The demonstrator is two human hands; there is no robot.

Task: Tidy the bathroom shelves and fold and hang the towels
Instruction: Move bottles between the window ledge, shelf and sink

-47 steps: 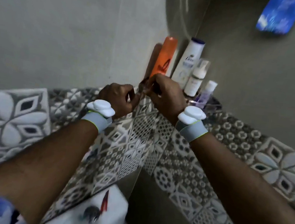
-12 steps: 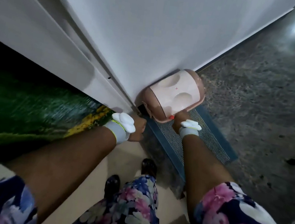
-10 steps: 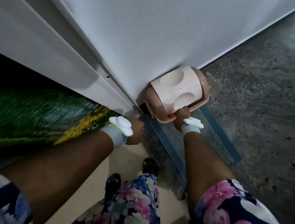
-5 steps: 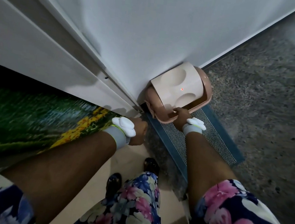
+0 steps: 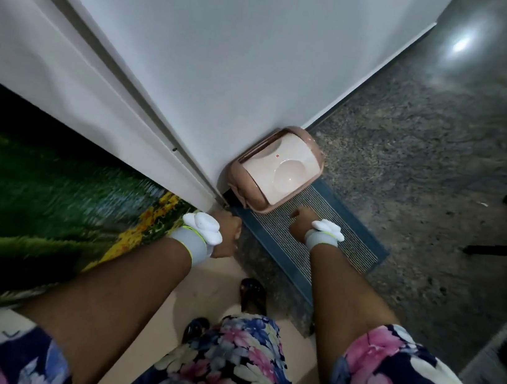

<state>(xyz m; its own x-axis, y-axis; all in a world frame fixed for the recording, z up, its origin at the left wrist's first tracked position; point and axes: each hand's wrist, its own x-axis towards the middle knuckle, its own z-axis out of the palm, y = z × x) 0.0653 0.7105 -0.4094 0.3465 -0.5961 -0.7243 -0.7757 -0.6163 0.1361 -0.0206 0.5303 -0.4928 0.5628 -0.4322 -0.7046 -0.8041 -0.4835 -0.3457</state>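
A pink bin (image 5: pixel 276 170) with a pale swing lid stands on the floor against a white door (image 5: pixel 234 42). My right hand (image 5: pixel 299 226) hovers just in front of the bin, above a blue mat (image 5: pixel 320 243), apart from the lid; its fingers are curled and nothing shows in them. My left hand (image 5: pixel 229 234) is a fist at the foot of the door frame, left of the bin, with nothing visible in it. No towels or shelves are in view.
Speckled grey floor (image 5: pixel 430 151) spreads to the right, with dark furniture legs (image 5: pixel 504 250) at the right edge. A green and yellow patterned surface (image 5: pixel 49 195) lies to the left. My dark shoes (image 5: pixel 252 294) stand on beige floor below the hands.
My right hand has let go of the bin's lid edge and drawn back toward me. The lid has settled flatter. My left hand has stayed a fist at the frame.
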